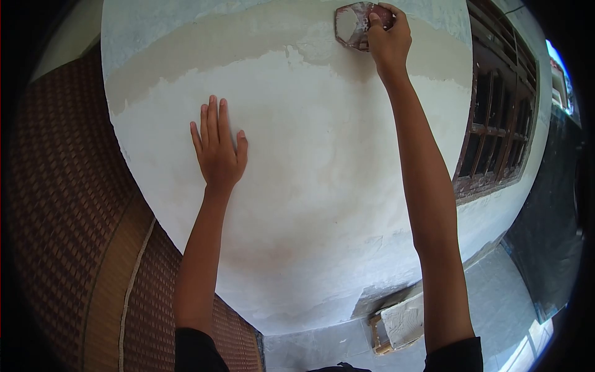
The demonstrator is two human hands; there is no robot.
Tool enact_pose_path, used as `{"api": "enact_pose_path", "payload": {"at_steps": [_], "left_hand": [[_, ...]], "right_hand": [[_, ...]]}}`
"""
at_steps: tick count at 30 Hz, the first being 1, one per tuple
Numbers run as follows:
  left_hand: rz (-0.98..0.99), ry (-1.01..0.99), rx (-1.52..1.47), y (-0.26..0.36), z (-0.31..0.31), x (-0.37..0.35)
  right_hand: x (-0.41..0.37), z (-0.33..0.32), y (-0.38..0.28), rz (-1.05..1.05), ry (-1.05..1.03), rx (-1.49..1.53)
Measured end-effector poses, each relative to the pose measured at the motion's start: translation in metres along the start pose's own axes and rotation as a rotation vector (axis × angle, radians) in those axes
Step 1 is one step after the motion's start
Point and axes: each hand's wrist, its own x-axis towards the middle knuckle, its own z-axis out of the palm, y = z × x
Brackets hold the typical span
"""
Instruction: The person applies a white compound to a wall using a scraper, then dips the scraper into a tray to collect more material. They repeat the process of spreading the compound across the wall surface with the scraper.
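Clearly, the person's right hand (390, 43) is gripping a dark red tool (351, 26) near the top of a pale wall (304, 186). The thumb is pressing on the near side of the tool while the fingers are curling around its right end, so the hold is looking closed and firm. The tool is showing an angular outline, and a pale smear is covering much of its left part. It is sitting over a greyish-beige band (235, 40) that is curving across the upper wall with a ragged lower edge; whether the tool is touching the surface, one cannot tell.

The left hand (218, 155) is lying open lower down and to the left, palm toward the whiter part of the wall, fingers pointing up and thumb standing apart. It is holding nothing and seems to be resting on the wall. Both bare arms are reaching up from black sleeves (455, 356).

On the left, a brown woven panel (68, 155) is running beside the wall. On the right, a dark-framed window (496, 118) is showing several panes, and a dark sheet (545, 217) is hanging beyond it. Below, a pale-topped board (404, 319) is lying on the grey floor (483, 297), near the foot of the wall and partly hidden behind the right arm.
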Motion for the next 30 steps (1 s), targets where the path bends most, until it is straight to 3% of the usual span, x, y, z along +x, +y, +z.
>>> {"api": "enact_pose_path", "payload": {"at_steps": [2,4,6,10,12,13,14,16,18,21,24,28,30], "left_hand": [[-0.001,0.002,-0.002,0.001,0.000,0.000],[0.000,-0.004,0.000,0.001,-0.001,0.000],[0.000,-0.011,-0.003,0.000,-0.001,-0.001],[0.004,0.000,0.004,0.000,0.000,-0.001],[0.004,0.000,0.005,0.000,0.000,-0.001],[0.003,0.002,0.005,0.000,0.000,0.000],[0.003,0.006,0.006,0.000,0.001,0.001],[0.007,0.004,0.002,0.000,0.000,-0.001],[0.005,-0.002,-0.001,0.000,0.000,0.000],[0.004,0.005,-0.003,0.000,0.001,-0.001],[0.002,0.021,0.009,0.001,0.000,-0.001],[0.009,0.000,0.003,-0.001,0.000,-0.001],[0.010,-0.003,0.000,0.000,-0.001,-0.001]], "right_hand": [[-0.002,0.001,-0.002,-0.071,-0.070,0.033],[-0.019,0.000,-0.033,0.182,-0.373,0.172],[-0.014,0.018,0.010,-0.252,-0.337,0.064],[0.011,0.011,0.021,-0.385,-0.099,-0.060],[0.001,-0.001,-0.017,0.171,-0.138,0.185],[-0.003,-0.001,-0.023,0.195,-0.199,0.197],[-0.007,0.000,-0.022,0.191,-0.199,0.198],[-0.017,0.002,-0.018,-0.101,-0.400,0.026],[-0.016,-0.001,-0.015,-0.082,-0.405,-0.086],[-0.003,-0.013,-0.010,0.035,-0.123,-0.103],[-0.016,-0.014,-0.013,0.085,-0.085,0.143],[-0.052,-0.004,-0.027,-0.015,-0.244,-0.070],[-0.051,-0.013,-0.022,0.040,-0.176,-0.101]]}}
